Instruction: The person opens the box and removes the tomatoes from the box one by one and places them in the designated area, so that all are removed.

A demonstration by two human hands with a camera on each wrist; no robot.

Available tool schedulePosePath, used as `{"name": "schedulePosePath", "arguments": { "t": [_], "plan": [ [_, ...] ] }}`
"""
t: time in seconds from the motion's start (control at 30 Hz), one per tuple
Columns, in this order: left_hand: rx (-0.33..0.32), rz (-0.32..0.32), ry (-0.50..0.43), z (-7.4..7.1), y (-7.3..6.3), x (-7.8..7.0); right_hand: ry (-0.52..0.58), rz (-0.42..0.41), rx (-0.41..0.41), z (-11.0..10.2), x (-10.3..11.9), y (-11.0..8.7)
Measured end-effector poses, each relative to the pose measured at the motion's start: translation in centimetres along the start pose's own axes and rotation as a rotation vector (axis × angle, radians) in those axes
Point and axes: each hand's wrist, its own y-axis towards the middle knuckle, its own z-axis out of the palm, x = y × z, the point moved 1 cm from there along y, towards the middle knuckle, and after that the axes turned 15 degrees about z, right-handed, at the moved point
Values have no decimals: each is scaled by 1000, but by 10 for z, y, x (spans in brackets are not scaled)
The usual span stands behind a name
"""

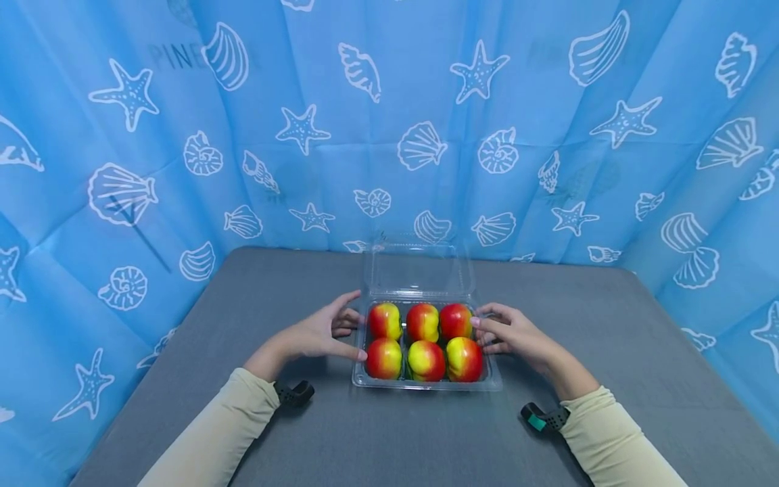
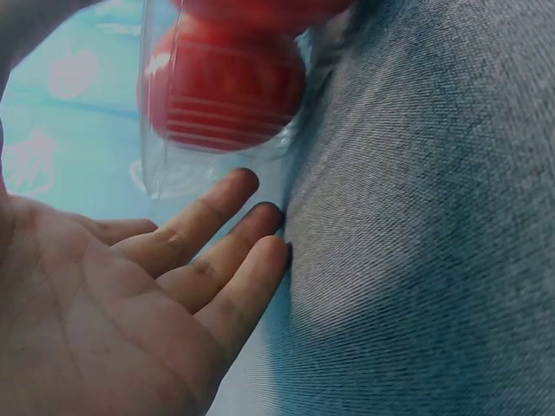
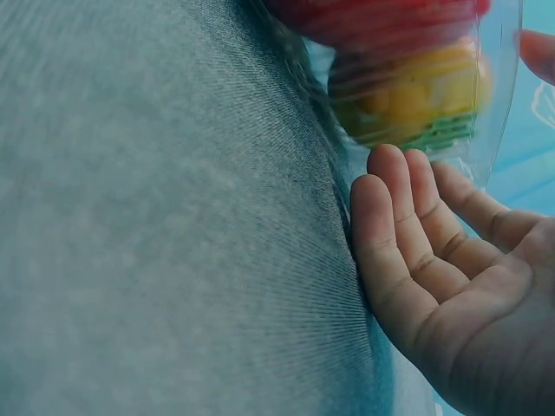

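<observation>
A clear plastic clamshell box (image 1: 426, 386) sits on the table with its transparent lid (image 1: 420, 272) raised at the back. Several red-and-yellow apples (image 1: 426, 360) fill it in two rows. At the box's left side is my left hand (image 1: 319, 333), thumb by the front-left apple and fingers spread along the side wall. My right hand (image 1: 514, 335) is at the right side, thumb near the back-right apple. The left wrist view shows the left fingers (image 2: 247, 269) loosely extended below a red apple (image 2: 230, 87). Slightly bent right fingers (image 3: 377, 217) reach toward the box wall in the right wrist view.
Grey cloth covers the table (image 1: 292, 433). Behind it and along both sides hangs a blue curtain (image 1: 389, 122) printed with white shells and starfish. Black bands (image 1: 295, 393) circle both wrists, over the cuffs of light sleeves.
</observation>
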Motion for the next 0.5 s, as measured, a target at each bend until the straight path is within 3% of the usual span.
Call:
{"name": "schedulePosePath", "arguments": {
  "t": [0.17,0.3,0.5],
  "plan": [
    [42,-13,7,0,-1,-3,2,-26,19,-1,0,-1],
    [32,-28,46,2,-2,-5,5,-27,14,-1,0,-2],
    [-63,-38,305,12,-1,-15,-17,-4,-77,-4,3,-2]
  ]
}}
